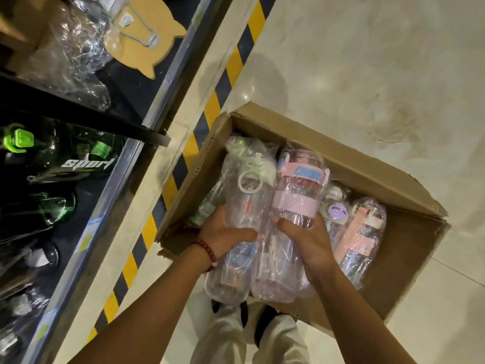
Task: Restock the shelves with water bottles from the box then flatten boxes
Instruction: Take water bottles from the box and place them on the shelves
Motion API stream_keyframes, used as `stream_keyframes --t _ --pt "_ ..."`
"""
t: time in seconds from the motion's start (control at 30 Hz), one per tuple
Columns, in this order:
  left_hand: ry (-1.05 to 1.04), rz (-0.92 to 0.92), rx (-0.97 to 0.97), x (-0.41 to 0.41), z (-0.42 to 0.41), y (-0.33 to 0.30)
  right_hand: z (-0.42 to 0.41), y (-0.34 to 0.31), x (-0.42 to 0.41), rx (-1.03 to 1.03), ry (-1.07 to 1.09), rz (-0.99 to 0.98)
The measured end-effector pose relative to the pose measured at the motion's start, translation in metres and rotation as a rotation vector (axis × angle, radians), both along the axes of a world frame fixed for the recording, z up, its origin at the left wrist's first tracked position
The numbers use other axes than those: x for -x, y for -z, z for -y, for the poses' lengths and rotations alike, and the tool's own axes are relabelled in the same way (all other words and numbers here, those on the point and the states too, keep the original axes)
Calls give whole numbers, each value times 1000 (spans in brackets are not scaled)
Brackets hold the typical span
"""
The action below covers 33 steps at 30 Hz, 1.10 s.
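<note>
An open cardboard box (367, 174) stands on the floor with several plastic-wrapped water bottles inside. My left hand (223, 232) grips a clear bottle with a white ring lid (246, 195). My right hand (304, 237) grips a pink bottle (296, 195) beside it. Both bottles are raised above the box's near edge, side by side. Further wrapped bottles, one with a purple lid (338, 211) and one pink (364, 232), lie in the box to the right.
Shelves (123, 164) run along the left with dark green "sport" bottles (52, 164), wrapped clear items and a wooden cat-shaped board (147, 35). Yellow-black hazard tape (189, 148) marks the floor beside the shelf. My legs are below the box.
</note>
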<state>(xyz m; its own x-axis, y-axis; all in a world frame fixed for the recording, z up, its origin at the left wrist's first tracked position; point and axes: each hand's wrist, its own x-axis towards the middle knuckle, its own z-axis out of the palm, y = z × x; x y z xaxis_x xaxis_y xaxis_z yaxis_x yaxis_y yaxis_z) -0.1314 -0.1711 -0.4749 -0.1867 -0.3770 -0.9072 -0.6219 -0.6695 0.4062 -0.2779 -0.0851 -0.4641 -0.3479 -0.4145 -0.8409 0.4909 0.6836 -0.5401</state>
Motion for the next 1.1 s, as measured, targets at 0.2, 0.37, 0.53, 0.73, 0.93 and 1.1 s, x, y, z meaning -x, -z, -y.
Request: stream_keyframes --t 0.2,0.37,0.53,0.73,0.93,1.1 --pt "-87 -31 177 -4 0 -68 5 -66 0 18 -98 -123" --pt "-135 -29 388 -13 27 -156 20 -148 3 84 -215 -259" --pt "-128 -57 537 -33 43 -264 27 -247 9 192 -307 -340" --pt "-344 -50 724 -46 9 -402 15 -369 -1 333 -421 -414" --pt "-371 48 875 -65 -52 -499 -8 -474 -16 470 -514 -478" --pt "-569 60 924 -76 -95 -561 -29 -535 -34 580 -627 -541"
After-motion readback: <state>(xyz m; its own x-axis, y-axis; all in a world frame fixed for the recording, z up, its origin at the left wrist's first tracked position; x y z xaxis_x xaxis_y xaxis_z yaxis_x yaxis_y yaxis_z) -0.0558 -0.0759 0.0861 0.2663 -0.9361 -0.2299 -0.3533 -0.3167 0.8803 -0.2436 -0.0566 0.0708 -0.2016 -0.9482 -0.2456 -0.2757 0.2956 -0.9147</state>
